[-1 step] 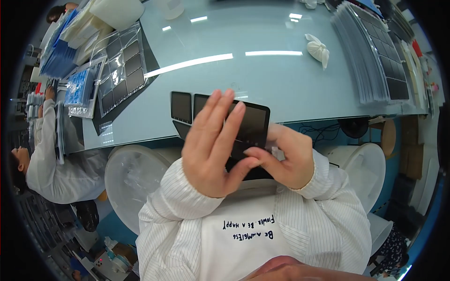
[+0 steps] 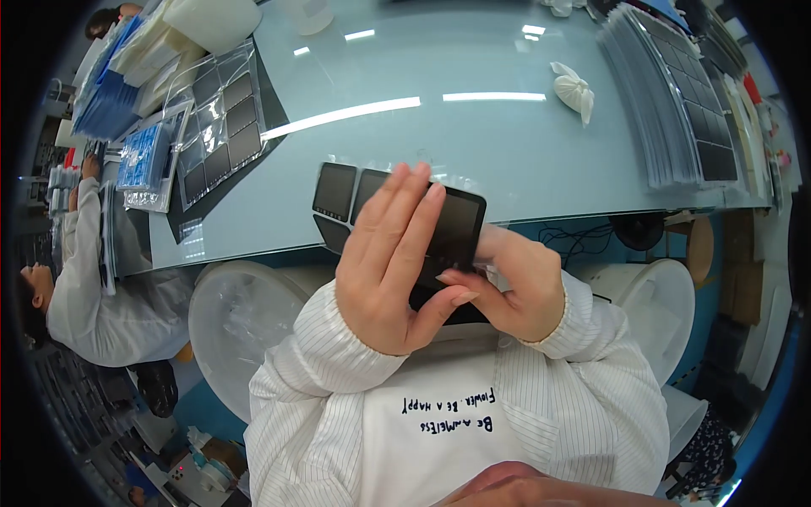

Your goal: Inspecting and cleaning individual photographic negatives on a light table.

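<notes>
At the near edge of the glass table, my right hand [image 2: 524, 283] grips a dark glossy rectangular panel [image 2: 456, 224] by its right side, with the thumb bent toward the near part and the other fingers partly hidden. Over the panel's left part lies my left hand [image 2: 384, 262], its fingers stretched out nearly straight and its thumb close to the right thumb. Left of that hand, smaller dark rectangles [image 2: 334, 190] with pale borders show. Whether they join the panel under my palm is hidden.
Clear pocket sheets of dark rectangles [image 2: 228, 127] lie at the left, beside blue packets [image 2: 144, 160]. A tall stack of similar sheets [image 2: 667, 101] stands at the right. A knotted white bundle [image 2: 574, 91] rests on the table [image 2: 490, 144]. White bins [image 2: 245, 329] flank me. Someone in white [image 2: 110, 313] sits at the left.
The small dark rectangles have shifted slightly to the right and tilted. My left hand has moved slightly to the right over the panel. The right hand stays almost in place.
</notes>
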A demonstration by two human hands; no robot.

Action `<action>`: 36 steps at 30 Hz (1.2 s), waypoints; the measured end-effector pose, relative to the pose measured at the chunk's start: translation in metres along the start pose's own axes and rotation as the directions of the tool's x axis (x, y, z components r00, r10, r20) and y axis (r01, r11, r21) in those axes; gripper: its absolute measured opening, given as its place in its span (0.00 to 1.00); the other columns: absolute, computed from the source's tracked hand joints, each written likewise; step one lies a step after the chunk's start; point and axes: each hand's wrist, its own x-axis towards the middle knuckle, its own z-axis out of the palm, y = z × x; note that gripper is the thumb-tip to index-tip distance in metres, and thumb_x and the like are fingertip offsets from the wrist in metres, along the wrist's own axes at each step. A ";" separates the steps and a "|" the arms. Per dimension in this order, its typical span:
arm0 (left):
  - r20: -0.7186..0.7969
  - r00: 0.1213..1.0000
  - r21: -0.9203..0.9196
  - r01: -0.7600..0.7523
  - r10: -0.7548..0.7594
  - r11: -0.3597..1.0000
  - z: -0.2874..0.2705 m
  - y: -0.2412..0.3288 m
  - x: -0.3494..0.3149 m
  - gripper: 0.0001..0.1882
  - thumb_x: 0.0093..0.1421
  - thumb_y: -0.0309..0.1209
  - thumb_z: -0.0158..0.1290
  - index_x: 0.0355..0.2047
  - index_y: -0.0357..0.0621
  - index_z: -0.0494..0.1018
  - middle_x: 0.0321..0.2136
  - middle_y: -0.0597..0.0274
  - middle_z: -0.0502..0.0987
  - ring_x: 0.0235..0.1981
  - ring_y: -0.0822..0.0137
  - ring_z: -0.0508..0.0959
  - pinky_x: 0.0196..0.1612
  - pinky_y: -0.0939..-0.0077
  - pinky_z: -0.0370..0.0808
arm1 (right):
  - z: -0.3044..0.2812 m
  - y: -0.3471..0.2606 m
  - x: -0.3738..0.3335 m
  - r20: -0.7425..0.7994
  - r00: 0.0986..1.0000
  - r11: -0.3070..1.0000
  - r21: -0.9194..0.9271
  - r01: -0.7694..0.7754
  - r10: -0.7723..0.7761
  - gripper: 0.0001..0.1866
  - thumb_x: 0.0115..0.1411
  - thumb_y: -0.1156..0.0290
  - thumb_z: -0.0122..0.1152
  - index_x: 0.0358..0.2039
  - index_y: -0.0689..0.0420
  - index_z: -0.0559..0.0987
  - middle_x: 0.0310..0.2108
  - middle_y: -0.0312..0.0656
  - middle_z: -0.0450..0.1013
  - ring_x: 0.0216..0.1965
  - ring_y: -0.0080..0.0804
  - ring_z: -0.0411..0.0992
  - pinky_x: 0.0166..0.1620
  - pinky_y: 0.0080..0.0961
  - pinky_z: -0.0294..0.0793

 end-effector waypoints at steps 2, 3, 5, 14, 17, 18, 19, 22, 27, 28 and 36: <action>0.037 0.999 -0.041 -0.013 0.015 0.999 0.001 -0.001 -0.004 0.38 0.57 0.48 0.52 0.53 0.22 0.61 0.50 0.36 0.68 0.51 0.43 0.70 0.53 0.59 0.67 | 0.001 -0.004 0.001 0.046 0.998 0.999 -0.021 0.049 -0.048 0.12 0.50 0.79 0.63 0.37 0.63 0.75 0.28 0.46 0.75 0.26 0.39 0.75 0.29 0.26 0.73; 0.042 0.999 -0.098 0.007 -0.003 0.995 0.000 0.002 -0.004 0.36 0.57 0.49 0.51 0.52 0.23 0.63 0.48 0.37 0.70 0.48 0.45 0.72 0.51 0.61 0.69 | 0.002 -0.003 0.000 0.061 0.995 0.996 -0.041 0.077 -0.075 0.11 0.50 0.80 0.62 0.36 0.62 0.75 0.27 0.46 0.74 0.25 0.40 0.74 0.29 0.28 0.72; 0.063 0.998 -0.107 0.015 -0.009 0.994 -0.005 0.002 -0.001 0.33 0.58 0.48 0.51 0.49 0.25 0.67 0.45 0.39 0.72 0.44 0.47 0.75 0.48 0.62 0.71 | 0.003 -0.006 0.001 0.072 0.990 0.991 -0.053 0.124 -0.120 0.10 0.50 0.80 0.62 0.35 0.62 0.75 0.27 0.45 0.74 0.24 0.40 0.73 0.27 0.29 0.71; 0.145 0.972 -0.139 -0.162 0.182 0.977 -0.025 -0.012 0.006 0.25 0.59 0.47 0.47 0.43 0.36 0.74 0.40 0.54 0.78 0.46 0.54 0.77 0.51 0.60 0.70 | 0.000 -0.013 0.009 0.122 0.959 0.966 -0.008 0.260 -0.257 0.07 0.53 0.78 0.61 0.33 0.63 0.73 0.24 0.46 0.73 0.20 0.39 0.73 0.22 0.26 0.71; 0.066 0.981 -0.166 -0.170 0.183 0.971 -0.029 -0.012 0.000 0.27 0.62 0.49 0.42 0.44 0.34 0.73 0.40 0.51 0.78 0.47 0.53 0.76 0.52 0.60 0.68 | 0.002 -0.010 0.006 0.144 0.956 0.967 0.070 0.247 -0.254 0.11 0.50 0.79 0.63 0.36 0.64 0.75 0.24 0.46 0.74 0.21 0.39 0.74 0.23 0.26 0.72; 0.065 0.981 -0.169 -0.169 0.182 0.971 -0.029 -0.012 -0.001 0.27 0.62 0.49 0.42 0.44 0.34 0.73 0.40 0.51 0.78 0.47 0.53 0.76 0.52 0.60 0.68 | 0.004 -0.009 0.004 0.120 0.962 0.968 0.078 0.237 -0.245 0.14 0.49 0.81 0.63 0.38 0.63 0.75 0.25 0.46 0.74 0.21 0.39 0.74 0.23 0.26 0.72; -0.022 0.990 -0.177 -0.143 0.142 0.974 -0.029 -0.012 -0.002 0.28 0.63 0.49 0.40 0.44 0.34 0.73 0.39 0.49 0.77 0.45 0.52 0.77 0.53 0.60 0.68 | 0.005 -0.008 0.003 0.095 0.967 0.970 0.086 0.228 -0.236 0.16 0.48 0.82 0.63 0.40 0.63 0.75 0.25 0.46 0.75 0.22 0.40 0.74 0.24 0.26 0.73; -0.515 0.807 -0.496 -0.006 -0.289 0.869 -0.044 -0.026 -0.019 0.30 0.65 0.50 0.36 0.44 0.32 0.72 0.38 0.42 0.76 0.44 0.50 0.76 0.53 0.60 0.68 | -0.004 -0.007 0.005 0.054 0.990 0.990 -0.050 0.134 -0.131 0.12 0.48 0.84 0.62 0.35 0.62 0.78 0.22 0.45 0.74 0.19 0.38 0.72 0.23 0.23 0.70; -0.726 0.609 -0.311 0.124 -0.320 0.942 -0.082 -0.064 -0.007 0.26 0.67 0.42 0.38 0.50 0.27 0.65 0.44 0.43 0.73 0.44 0.58 0.76 0.48 0.67 0.72 | -0.033 0.016 -0.012 -0.172 0.983 0.998 0.003 -0.064 0.063 0.12 0.57 0.80 0.56 0.43 0.67 0.75 0.28 0.45 0.78 0.29 0.26 0.76 0.34 0.16 0.73; -0.597 0.680 -0.391 0.218 -0.426 0.894 -0.072 -0.074 -0.014 0.23 0.67 0.40 0.38 0.49 0.29 0.65 0.42 0.46 0.73 0.41 0.61 0.76 0.46 0.70 0.72 | -0.038 0.018 -0.009 -0.204 0.979 0.998 -0.053 -0.022 0.011 0.13 0.59 0.78 0.55 0.44 0.68 0.74 0.28 0.46 0.77 0.29 0.28 0.76 0.35 0.17 0.74; 0.036 0.775 -0.721 0.458 -0.631 0.521 -0.010 -0.060 -0.024 0.16 0.68 0.33 0.38 0.39 0.33 0.73 0.30 0.61 0.74 0.26 0.75 0.70 0.31 0.85 0.67 | -0.046 0.026 0.018 -0.468 0.883 0.998 0.032 0.049 -0.029 0.14 0.60 0.74 0.55 0.45 0.66 0.75 0.31 0.44 0.77 0.32 0.25 0.74 0.39 0.15 0.70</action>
